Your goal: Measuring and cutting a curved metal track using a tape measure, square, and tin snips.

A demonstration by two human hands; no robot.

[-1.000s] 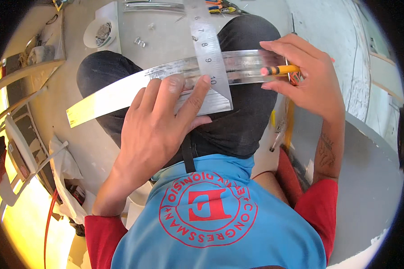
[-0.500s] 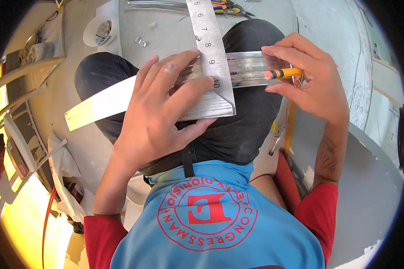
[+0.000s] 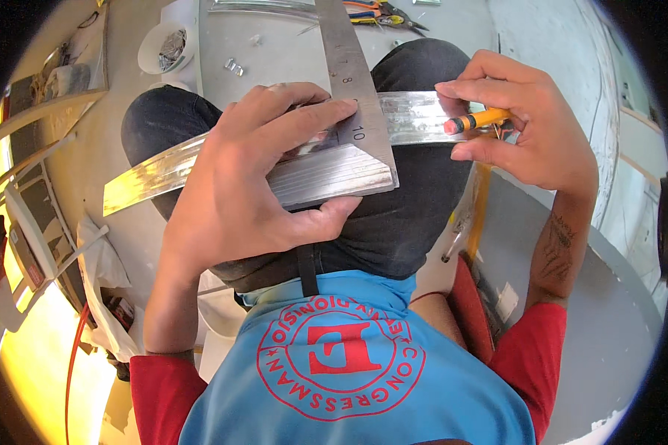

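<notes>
A steel try square (image 3: 334,175) with a ruled blade lies across a long, shiny ribbed metal strip (image 3: 414,111) over my lap. My left hand (image 3: 249,167) is closed round the square's thick stock, thumb on the near edge and fingertips at the blade. It hides the strip's middle part. At the strip's right end, my right hand (image 3: 523,122) pinches the metal between thumb and fingers. An orange pencil (image 3: 485,119) is tucked in that same hand, its pink eraser pointing left over the strip. Its far tip is hidden by the hand.
Pliers or snips (image 3: 382,15) with orange and yellow handles lie on the floor ahead. Beside them are more metal strips (image 3: 263,7). A white bowl (image 3: 163,48) of metal bits stands at the far left, a small metal scrap (image 3: 234,67) nearer. A grey curved panel (image 3: 594,297) is at right.
The square has shifted slightly right and toward me, and its blade now looks darker. My right hand has moved a little right. The strip's left part has tilted, showing yellow reflections.
</notes>
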